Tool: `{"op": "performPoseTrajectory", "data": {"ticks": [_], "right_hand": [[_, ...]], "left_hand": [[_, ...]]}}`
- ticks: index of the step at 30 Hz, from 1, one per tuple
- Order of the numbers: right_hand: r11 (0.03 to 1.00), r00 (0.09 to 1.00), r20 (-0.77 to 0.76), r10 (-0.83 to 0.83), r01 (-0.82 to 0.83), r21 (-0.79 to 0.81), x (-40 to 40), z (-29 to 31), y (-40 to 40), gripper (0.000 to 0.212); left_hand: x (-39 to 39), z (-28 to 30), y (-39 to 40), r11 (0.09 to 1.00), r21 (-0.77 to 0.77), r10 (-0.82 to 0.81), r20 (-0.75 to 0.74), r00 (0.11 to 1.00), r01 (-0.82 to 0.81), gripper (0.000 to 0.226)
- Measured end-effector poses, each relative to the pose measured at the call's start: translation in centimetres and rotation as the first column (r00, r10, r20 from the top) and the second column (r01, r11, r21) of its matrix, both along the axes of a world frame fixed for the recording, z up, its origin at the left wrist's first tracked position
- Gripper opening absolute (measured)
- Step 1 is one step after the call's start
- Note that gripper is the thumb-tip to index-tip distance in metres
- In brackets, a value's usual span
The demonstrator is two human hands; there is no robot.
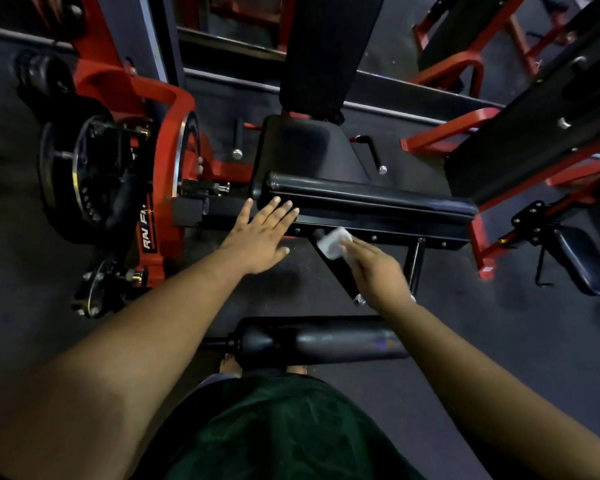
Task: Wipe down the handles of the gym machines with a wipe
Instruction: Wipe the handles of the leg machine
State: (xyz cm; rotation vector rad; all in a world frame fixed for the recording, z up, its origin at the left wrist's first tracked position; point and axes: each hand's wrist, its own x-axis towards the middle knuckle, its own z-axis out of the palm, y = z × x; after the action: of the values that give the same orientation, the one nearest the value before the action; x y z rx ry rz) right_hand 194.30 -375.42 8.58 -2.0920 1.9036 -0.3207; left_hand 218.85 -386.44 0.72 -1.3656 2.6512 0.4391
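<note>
A: Start with the right hand (374,271). What has it got?

B: A white wipe (334,242), held against the upper end of a black handle (336,268) that slants down from the underside of the seat frame (378,230). The fingers curl over the wipe and the bar; how tightly they close round it I can't tell, since the hand is a little blurred

A: And the wipe sits where, from that hand?

B: At about eleven o'clock, poking out past the fingertips, close to where the handle meets the frame. The chrome end cap (359,299) is at six o'clock, bare of the wipe

A: The left hand (260,237)?

B: Flat, fingers straight and spread a little, holding nothing. The fingertips rest at the front edge of the seat frame, at nine o'clock from the wipe. My guess is it braces the person while they lean in

A: Why is the handle gripped that way?

B: Wrapping the wipe round the bar would let one stroke cover all sides, I'd judge

A: Further out?

B: A padded black seat (312,157) at twelve o'clock, two small side handles (374,154) flanking it, a red frame with weight plates (94,174) at nine, a black roller pad (326,341) at six near the person's shorts
</note>
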Motion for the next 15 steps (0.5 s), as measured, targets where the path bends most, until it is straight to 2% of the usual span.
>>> {"op": "performPoseTrajectory", "data": {"ticks": [2, 4, 6, 9, 12, 15], "right_hand": [[0.996, 0.999, -0.053, 0.003, 0.002, 0.090, 3.1, -1.6, -2.3, 0.050], [0.988, 0.984, -0.172, 0.053, -0.027, 0.150, 4.7, -3.2, -2.7, 0.060], [0.985, 0.971, -0.230, 0.061, -0.022, 0.171, 4.3, -3.3, -1.9, 0.063], [0.974, 0.964, -0.253, 0.080, -0.022, 0.227, 2.1, -1.7, -0.1, 0.056], [0.963, 0.971, -0.238, 0.030, 0.035, 0.267, -0.4, -0.1, 2.6, 0.044], [0.951, 0.935, -0.348, 0.071, 0.042, 0.306, -2.2, 1.3, 3.4, 0.029]], "left_hand": [[0.0, 0.1, 0.0, 1.000, 0.022, 0.009, -0.003, 1.000, -0.009, 0.083], [0.0, 0.3, 0.0, 1.000, 0.029, 0.008, -0.006, 1.000, -0.008, 0.083], [0.0, 0.3, -0.1, 0.999, 0.036, 0.004, -0.010, 1.000, -0.004, 0.084], [0.1, 0.2, 0.0, 0.999, 0.037, -0.001, -0.004, 1.000, 0.001, 0.084], [0.1, 0.4, 0.0, 0.999, 0.039, -0.010, 0.001, 1.000, 0.010, 0.084], [0.1, 0.5, -0.1, 0.998, 0.063, -0.012, 0.001, 1.000, 0.012, 0.084]]}}
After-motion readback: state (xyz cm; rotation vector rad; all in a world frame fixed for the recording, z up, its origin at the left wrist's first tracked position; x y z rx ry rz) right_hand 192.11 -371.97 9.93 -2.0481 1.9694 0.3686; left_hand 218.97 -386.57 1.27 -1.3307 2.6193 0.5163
